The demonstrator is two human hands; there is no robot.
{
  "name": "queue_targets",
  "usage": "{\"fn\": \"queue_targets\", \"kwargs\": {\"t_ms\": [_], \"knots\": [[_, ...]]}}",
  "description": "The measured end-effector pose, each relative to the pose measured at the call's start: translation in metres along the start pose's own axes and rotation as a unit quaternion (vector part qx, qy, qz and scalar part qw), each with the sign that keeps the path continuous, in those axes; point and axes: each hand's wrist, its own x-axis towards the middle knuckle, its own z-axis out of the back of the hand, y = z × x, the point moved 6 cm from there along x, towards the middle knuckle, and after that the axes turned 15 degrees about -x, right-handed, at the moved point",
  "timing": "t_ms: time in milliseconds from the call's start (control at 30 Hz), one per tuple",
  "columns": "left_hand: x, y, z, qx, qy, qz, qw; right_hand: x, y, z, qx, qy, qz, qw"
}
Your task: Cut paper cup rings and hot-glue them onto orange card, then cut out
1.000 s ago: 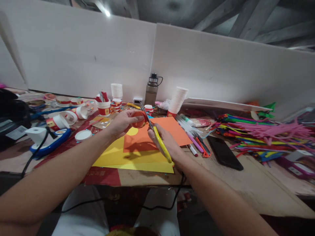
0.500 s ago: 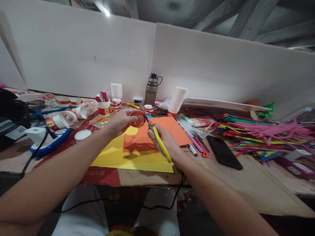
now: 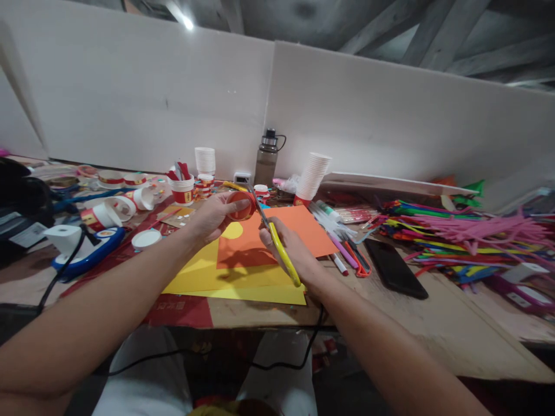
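Observation:
My left hand [image 3: 211, 218] pinches a round orange-red piece [image 3: 241, 209] by its left edge, thumb across its face; whether it is paper or part of a cup I cannot tell. Scissors [image 3: 281, 252] with yellow handles are held in my right hand [image 3: 299, 254]. Their blades point up and away, at the right edge of the round piece. Below both hands lie an orange sheet [image 3: 307, 231] and yellow sheets [image 3: 260, 292]. On the orange sheet rests a yellow paper circle [image 3: 233, 230], just under the left hand's piece.
Stacked paper cups [image 3: 313, 176] and a bottle [image 3: 266, 159] stand at the back. Markers [image 3: 342, 254], a phone [image 3: 395, 268] and pipe cleaners [image 3: 472, 231] lie right. At left are cut cup rings [image 3: 102, 215], a white lid [image 3: 146, 239] and a blue power strip [image 3: 97, 254].
The round piece has tilted slightly in my left hand, and its face shows a little more. The scissors and my right hand have barely shifted.

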Motion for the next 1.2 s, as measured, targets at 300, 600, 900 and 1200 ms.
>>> {"fn": "queue_targets", "kwargs": {"t_ms": [300, 600, 900, 1200], "knots": [[-0.001, -0.0014, -0.0052, 0.023, 0.009, -0.024, 0.999, -0.0012, 0.0024, 0.0006, 0.029, -0.001, -0.003, 1.0], [-0.0011, -0.0015, -0.0048, 0.034, 0.006, -0.036, 0.999, -0.0011, 0.0003, 0.0006, 0.008, -0.006, -0.003, 1.0], [-0.0022, -0.0034, -0.0037, 0.045, -0.01, -0.035, 0.998, -0.0014, 0.0009, 0.0021, 0.013, -0.011, -0.006, 1.0], [-0.0026, -0.0072, -0.0063, 0.065, 0.001, -0.028, 0.997, -0.0013, 0.0012, 0.0027, -0.001, -0.018, 0.004, 1.0]]}}
